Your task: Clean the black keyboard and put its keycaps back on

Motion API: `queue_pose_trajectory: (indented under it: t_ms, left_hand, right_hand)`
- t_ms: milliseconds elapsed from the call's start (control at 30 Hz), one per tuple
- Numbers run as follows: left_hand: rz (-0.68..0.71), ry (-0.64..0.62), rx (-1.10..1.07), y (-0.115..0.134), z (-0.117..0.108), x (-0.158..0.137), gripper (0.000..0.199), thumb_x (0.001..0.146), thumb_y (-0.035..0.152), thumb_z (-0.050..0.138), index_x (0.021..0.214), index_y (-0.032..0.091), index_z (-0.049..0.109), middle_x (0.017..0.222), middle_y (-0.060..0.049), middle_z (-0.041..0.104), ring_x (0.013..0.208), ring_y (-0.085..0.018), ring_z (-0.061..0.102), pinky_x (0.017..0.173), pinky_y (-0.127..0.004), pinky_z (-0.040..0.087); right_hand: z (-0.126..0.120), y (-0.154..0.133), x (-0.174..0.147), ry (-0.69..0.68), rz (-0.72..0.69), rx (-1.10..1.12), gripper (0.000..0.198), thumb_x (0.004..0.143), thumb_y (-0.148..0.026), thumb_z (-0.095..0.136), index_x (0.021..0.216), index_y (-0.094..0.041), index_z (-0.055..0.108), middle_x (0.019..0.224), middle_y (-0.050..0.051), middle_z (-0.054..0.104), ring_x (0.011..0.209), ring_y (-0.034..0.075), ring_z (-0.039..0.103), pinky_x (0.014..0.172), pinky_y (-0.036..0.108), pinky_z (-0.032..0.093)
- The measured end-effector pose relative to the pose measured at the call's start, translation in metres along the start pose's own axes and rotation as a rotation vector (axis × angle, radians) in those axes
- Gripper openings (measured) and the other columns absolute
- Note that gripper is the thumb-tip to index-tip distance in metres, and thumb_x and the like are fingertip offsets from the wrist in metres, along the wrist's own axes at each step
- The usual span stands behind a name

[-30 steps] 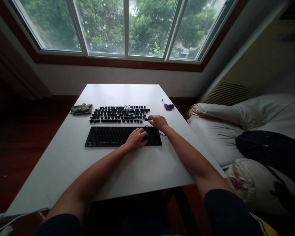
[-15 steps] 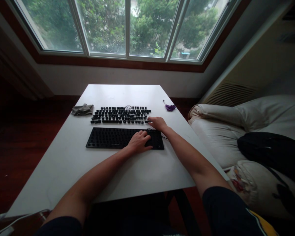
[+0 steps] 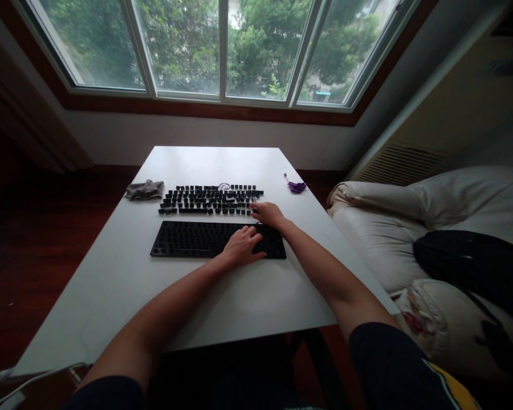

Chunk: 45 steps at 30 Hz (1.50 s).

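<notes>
A black keyboard without its keycaps lies near the middle of the white table. My left hand rests on its right part, palm down, fingers spread and holding nothing. Behind the keyboard, loose black keycaps are laid out in rows, with a long one in the nearest row. My right hand is over the right end of these rows, fingertips drawn together among the keycaps. Something small and shiny shows at the fingertips, too small to name.
A grey cloth lies at the table's left edge, and a purple item near the right edge. The white table stands before a window. On the right is a pale sofa with a black bag.
My right hand has shifted a little to the left along the keycaps, fingers still drawn together. My left hand stays in the same place on the keyboard.
</notes>
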<state>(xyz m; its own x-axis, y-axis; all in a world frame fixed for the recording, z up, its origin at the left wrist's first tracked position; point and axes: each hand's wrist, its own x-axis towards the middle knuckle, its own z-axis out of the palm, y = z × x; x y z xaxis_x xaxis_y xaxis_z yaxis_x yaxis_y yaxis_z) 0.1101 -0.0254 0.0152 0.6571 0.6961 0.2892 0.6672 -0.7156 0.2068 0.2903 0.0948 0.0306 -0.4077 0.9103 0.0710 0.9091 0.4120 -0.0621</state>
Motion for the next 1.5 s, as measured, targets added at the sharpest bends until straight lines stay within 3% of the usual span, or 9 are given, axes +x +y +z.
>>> queue_pose_trajectory:
  t_ms: [367, 900, 1100, 1300, 1367, 1500]
  left_hand:
    - [-0.007, -0.008, -0.011, 0.001, 0.000, 0.001, 0.046, 0.087, 0.058, 0.067, 0.116, 0.023, 0.064, 0.113, -0.010, 0.059, 0.107, -0.028, 0.053, 0.093, -0.042, 0.048]
    - [-0.041, 0.007, -0.001, -0.001, 0.001, 0.002, 0.044, 0.086, 0.056, 0.069, 0.114, 0.022, 0.064, 0.112, -0.010, 0.058, 0.106, -0.028, 0.054, 0.092, -0.042, 0.049]
    - [-0.049, 0.001, 0.004, -0.001, 0.000, 0.002, 0.045, 0.086, 0.056, 0.068, 0.115, 0.022, 0.064, 0.113, -0.010, 0.059, 0.107, -0.028, 0.054, 0.092, -0.042, 0.049]
    - [-0.068, 0.002, -0.001, -0.007, -0.002, 0.004, 0.043, 0.087, 0.056, 0.067, 0.115, 0.023, 0.065, 0.113, -0.010, 0.059, 0.106, -0.028, 0.054, 0.091, -0.042, 0.049]
    - [-0.074, 0.006, -0.008, -0.008, -0.001, 0.005, 0.042, 0.087, 0.055, 0.068, 0.114, 0.023, 0.065, 0.113, -0.010, 0.059, 0.107, -0.028, 0.054, 0.092, -0.041, 0.049]
    - [-0.078, 0.016, -0.025, -0.009, 0.001, 0.005, 0.042, 0.086, 0.053, 0.070, 0.115, 0.023, 0.065, 0.114, -0.009, 0.059, 0.108, -0.028, 0.054, 0.094, -0.042, 0.048]
  right_hand:
    - [0.003, -0.007, 0.008, -0.027, -0.006, -0.060, 0.034, 0.098, -0.039, 0.057, 0.129, -0.027, 0.065, 0.113, 0.009, 0.075, 0.101, 0.026, 0.070, 0.082, 0.032, 0.047]
    - [0.007, -0.018, 0.016, 0.021, 0.009, 0.021, 0.030, 0.096, -0.039, 0.059, 0.123, -0.027, 0.068, 0.107, 0.007, 0.077, 0.097, 0.025, 0.070, 0.080, 0.031, 0.046]
    - [-0.001, -0.014, 0.004, 0.212, 0.028, 0.290, 0.027, 0.098, -0.042, 0.056, 0.111, -0.024, 0.071, 0.098, 0.006, 0.076, 0.089, 0.022, 0.068, 0.080, 0.030, 0.046]
    - [-0.019, -0.004, -0.028, 0.479, 0.018, 0.813, 0.055, 0.103, -0.061, 0.033, 0.106, -0.020, 0.069, 0.088, 0.005, 0.068, 0.080, 0.018, 0.061, 0.076, 0.029, 0.049]
    - [-0.026, 0.000, -0.043, 0.465, 0.073, 0.891, 0.063, 0.101, -0.069, 0.030, 0.101, -0.019, 0.070, 0.078, 0.004, 0.063, 0.072, 0.016, 0.057, 0.068, 0.028, 0.048]
    - [-0.033, 0.009, -0.071, 0.309, 0.154, 0.969, 0.067, 0.096, -0.076, 0.034, 0.087, -0.019, 0.068, 0.058, 0.000, 0.049, 0.054, 0.013, 0.046, 0.051, 0.026, 0.040]
